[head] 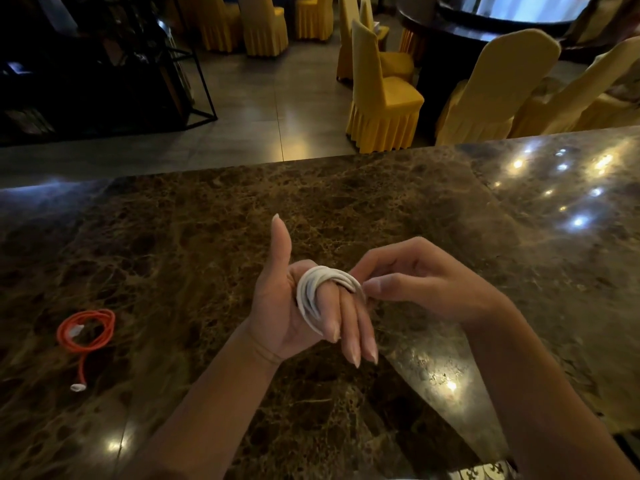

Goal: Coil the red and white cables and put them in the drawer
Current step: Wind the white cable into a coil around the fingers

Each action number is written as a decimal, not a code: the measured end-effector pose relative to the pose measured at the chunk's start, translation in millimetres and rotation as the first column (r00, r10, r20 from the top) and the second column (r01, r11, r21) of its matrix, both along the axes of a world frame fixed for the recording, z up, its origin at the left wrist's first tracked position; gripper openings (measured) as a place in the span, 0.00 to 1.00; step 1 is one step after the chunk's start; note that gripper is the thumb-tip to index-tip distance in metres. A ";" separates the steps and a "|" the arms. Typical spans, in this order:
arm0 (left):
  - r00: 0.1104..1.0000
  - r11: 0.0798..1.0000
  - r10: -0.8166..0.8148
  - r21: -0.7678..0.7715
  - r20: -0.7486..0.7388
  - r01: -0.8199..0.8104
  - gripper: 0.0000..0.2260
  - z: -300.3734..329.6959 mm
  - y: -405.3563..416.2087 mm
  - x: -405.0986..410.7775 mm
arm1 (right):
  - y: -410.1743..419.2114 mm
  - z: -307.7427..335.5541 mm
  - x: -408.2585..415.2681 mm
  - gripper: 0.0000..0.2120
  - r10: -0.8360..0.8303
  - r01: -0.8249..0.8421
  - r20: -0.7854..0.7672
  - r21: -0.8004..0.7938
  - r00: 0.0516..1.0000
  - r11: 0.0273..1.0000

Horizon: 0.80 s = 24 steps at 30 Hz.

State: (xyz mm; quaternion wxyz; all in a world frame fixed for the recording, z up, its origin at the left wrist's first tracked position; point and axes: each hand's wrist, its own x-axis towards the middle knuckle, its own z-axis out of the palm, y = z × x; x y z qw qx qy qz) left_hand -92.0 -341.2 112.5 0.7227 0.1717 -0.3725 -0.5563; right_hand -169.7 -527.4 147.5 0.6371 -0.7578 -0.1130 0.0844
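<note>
- The white cable (323,289) sits wound in several loops round the two first fingers of the left hand (304,306), held up over the middle of the marble counter (207,220), nearer its front edge than its far one.
- That hand serves as a former: thumb stuck up out of the way, fingers bent down toward the person so the turns cannot slide off the tips. The fingers are curled through the coil and so keep hold of it.
- The right hand (415,278) pinches the cable at the right side of the coil between thumb and forefinger, likely to feed or tuck the last of its length; the free end itself is hidden, so I cannot tell how much is left.
- The red cable (86,332) lies already looped on the counter toward its left edge, well apart from the hands, one tail with a white plug trailing toward the front edge. It looks parked there until the white one is finished.
- No drawer shows, so by my reckoning neither cable is stowed yet.
- Yellow-covered chairs (381,98) stand beyond the counter's far edge.
</note>
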 end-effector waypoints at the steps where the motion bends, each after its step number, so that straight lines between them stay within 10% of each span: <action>1: 1.000 1.000 -0.012 0.016 -0.008 0.012 0.47 -1.1 -0.7 -1.2 | -0.4 1.2 0.0 0.10 -0.005 0.005 0.003 -0.039 1.000 0.999; 16: 0.973 0.901 -0.119 0.434 0.196 0.023 0.45 -13.0 5.7 -6.1 | 13.0 13.4 -6.3 0.14 0.059 -0.013 0.068 -0.536 0.996 0.844; 24: 0.991 0.893 -0.093 0.448 0.093 0.042 0.38 -15.0 9.6 -0.1 | 13.8 2.0 -17.2 0.09 -0.078 0.110 0.099 -0.386 0.992 0.916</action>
